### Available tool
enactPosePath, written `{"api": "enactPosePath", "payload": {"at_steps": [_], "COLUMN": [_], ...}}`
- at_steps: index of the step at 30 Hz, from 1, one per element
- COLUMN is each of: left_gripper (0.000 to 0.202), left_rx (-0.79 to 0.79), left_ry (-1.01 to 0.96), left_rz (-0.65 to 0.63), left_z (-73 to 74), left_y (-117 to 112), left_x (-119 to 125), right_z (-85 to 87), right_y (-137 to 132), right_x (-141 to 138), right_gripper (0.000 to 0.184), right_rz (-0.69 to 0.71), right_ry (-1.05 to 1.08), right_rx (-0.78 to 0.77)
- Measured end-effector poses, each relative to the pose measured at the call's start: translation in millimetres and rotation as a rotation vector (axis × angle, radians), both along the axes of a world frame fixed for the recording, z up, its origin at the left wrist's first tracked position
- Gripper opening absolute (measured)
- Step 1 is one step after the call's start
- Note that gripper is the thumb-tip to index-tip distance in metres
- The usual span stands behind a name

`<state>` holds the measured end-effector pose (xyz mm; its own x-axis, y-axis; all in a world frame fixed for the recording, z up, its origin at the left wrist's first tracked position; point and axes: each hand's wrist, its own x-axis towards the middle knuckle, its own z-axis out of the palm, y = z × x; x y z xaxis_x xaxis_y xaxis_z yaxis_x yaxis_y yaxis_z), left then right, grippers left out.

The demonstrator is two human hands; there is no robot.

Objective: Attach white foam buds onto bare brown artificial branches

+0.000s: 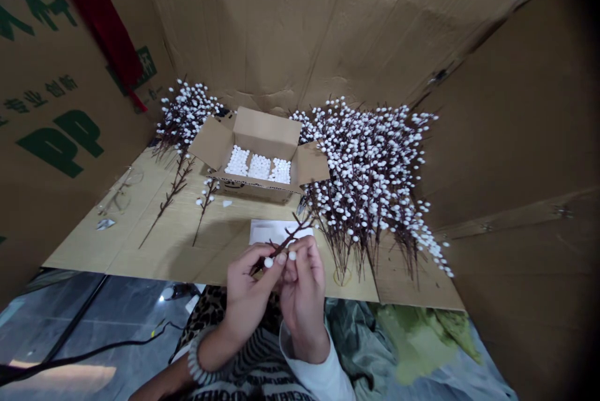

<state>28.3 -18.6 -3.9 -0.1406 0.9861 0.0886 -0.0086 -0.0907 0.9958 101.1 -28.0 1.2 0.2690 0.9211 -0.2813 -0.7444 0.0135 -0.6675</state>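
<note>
Near the front edge of the table, my left hand (250, 282) is closed around a brown artificial twig (290, 237) whose bare forked tips point up and right. One white ball (269, 262) shows on the twig by my left thumb. My right hand (304, 288) pinches another white ball (292, 255) between thumb and finger, close beside the twig. Whether that ball touches the twig is hard to tell. Beyond my hands, an open cardboard box (255, 190) holds white balls (259, 167) in three groups. A white paper (262, 231) lies just behind the twig.
A large heap of white-balled twigs (365, 170) covers the table's right side; a smaller bunch (187, 110) stands back left. A bare twig (171, 195) and a partly balled twig (205, 204) lie left of the box. Cardboard walls (281, 32) enclose the table (117, 238).
</note>
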Motion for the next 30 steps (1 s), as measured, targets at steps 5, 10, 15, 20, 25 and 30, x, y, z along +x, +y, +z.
{"api": "enactPosePath", "payload": {"at_steps": [5, 10, 15, 20, 25, 30], "left_gripper": [0.012, 0.019, 0.03, 0.047, 0.043, 0.044], "left_rx": [-0.097, -0.109, -0.156, -0.154, -0.176, -0.103], "left_ry": [-0.115, -0.103, -0.184, -0.186, -0.173, -0.131], "left_rz": [-0.022, -0.106, -0.181, -0.262, -0.386, -0.472], "left_z": [-4.7, -8.1, -9.4, -6.6, -0.9, 2.3], "left_y": [4, 6, 3, -1, -1, -4], "left_x": [-2, -7, -13, -17, -17, -17], "right_z": [2.7, -14.8, -26.2, -25.2, -27.7, -18.6], "right_y": [6, 13, 14, 12, 11, 13], "right_x": [15, 31, 35, 32, 29, 26], "right_gripper": [0.023, 0.018, 0.028, 0.033, 0.038, 0.029], "right_rz": [0.067, 0.076, 0.11, 0.168, 0.18, 0.186], "right_ry": [0.173, 0.159, 0.112, 0.069, -0.046, -0.085], "right_rx": [-0.063, -0.127, -0.094, -0.05, -0.056, -0.051]}}
